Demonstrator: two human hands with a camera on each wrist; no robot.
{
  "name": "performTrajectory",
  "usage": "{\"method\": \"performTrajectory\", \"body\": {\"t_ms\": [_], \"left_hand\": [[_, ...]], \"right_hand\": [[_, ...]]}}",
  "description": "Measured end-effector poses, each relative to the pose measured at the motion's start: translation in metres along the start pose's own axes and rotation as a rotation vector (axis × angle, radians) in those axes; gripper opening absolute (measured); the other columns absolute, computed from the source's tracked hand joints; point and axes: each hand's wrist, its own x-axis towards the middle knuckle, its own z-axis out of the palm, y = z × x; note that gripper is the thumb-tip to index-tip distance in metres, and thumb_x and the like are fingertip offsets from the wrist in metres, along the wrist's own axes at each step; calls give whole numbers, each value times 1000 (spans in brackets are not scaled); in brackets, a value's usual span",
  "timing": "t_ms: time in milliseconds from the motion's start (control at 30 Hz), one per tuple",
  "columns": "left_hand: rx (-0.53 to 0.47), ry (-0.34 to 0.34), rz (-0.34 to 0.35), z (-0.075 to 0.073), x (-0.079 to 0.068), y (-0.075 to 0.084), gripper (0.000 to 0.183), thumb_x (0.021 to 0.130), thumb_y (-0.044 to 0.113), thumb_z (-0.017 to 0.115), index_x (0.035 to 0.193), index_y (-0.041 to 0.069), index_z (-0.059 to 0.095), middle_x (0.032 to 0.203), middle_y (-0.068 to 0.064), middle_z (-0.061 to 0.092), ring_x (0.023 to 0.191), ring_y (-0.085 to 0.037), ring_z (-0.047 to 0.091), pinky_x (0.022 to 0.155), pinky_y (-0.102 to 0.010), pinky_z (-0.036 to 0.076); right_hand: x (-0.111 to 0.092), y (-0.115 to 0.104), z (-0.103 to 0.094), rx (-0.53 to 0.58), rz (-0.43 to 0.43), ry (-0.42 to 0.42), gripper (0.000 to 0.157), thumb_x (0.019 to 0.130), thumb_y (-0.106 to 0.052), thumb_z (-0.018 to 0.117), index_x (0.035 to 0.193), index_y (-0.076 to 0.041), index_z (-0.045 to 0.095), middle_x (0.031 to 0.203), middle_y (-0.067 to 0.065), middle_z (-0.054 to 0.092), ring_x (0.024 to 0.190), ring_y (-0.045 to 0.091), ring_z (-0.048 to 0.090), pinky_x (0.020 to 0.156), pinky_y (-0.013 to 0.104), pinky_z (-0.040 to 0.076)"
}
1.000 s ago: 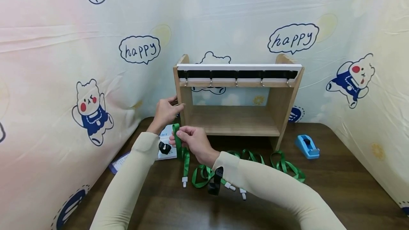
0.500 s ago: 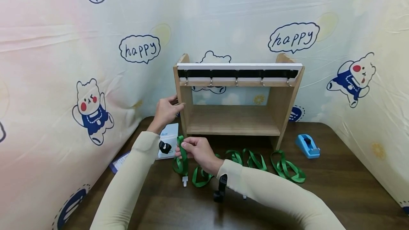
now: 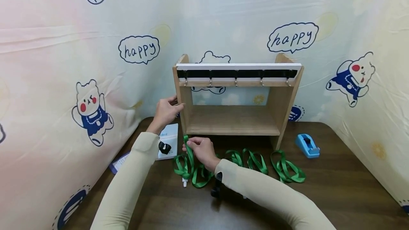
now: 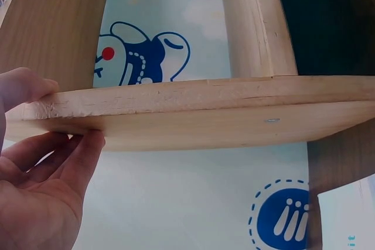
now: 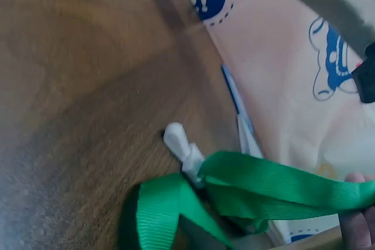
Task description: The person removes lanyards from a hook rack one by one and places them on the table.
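My left hand grips the left side panel of a wooden desk shelf. In the left wrist view its thumb and fingers lie on opposite sides of the panel edge. My right hand, low in front of the shelf's left end, pinches the strap of a green lanyard. The rest of this strap lies in loops on the table, with its white plastic clip beside it. Several other green lanyards lie coiled to the right, partly hidden by my right hand and forearm.
A white rail with small metal hooks runs across the shelf's upper front. A blue tape dispenser stands at the right on the dark wooden table. A white booklet lies behind my left wrist. A printed cloth surrounds the table.
My right hand has moved down and a little right with the lanyard, whose strap now lies looped on the table instead of hanging. My left hand has stayed in place on the shelf.
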Motion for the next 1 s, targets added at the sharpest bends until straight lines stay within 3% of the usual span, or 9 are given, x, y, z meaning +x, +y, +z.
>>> {"method": "performTrajectory", "body": {"t_ms": [233,433,700,1000], "left_hand": [[-13,1,1,0,-1,0,62,93,28,71,149,10,51,144,-18,60,131,-31,62,96,-47,58],[-9,-1,-8,-1,0,-1,63,92,29,71,150,11,50,144,-18,61,130,-31,62,97,-46,58],[-4,5,7,-1,0,0,64,93,29,71,150,11,50,144,-18,60,130,-31,62,97,-46,58],[-12,9,7,0,1,0,64,92,28,71,150,10,50,144,-17,60,131,-31,62,97,-46,58]], "right_hand": [[13,16,4,-171,-8,58,17,96,-26,70,107,-18,81,93,1,81,92,19,78,76,27,63],[17,17,6,-274,3,99,15,96,-30,70,103,-24,82,89,-5,81,85,5,75,74,24,61],[21,23,11,-386,-12,118,17,96,-34,69,106,-28,81,100,-9,80,100,9,73,85,30,61],[23,30,18,-426,-8,113,15,97,-35,68,106,-33,81,106,-9,79,108,13,72,90,35,61]]}}
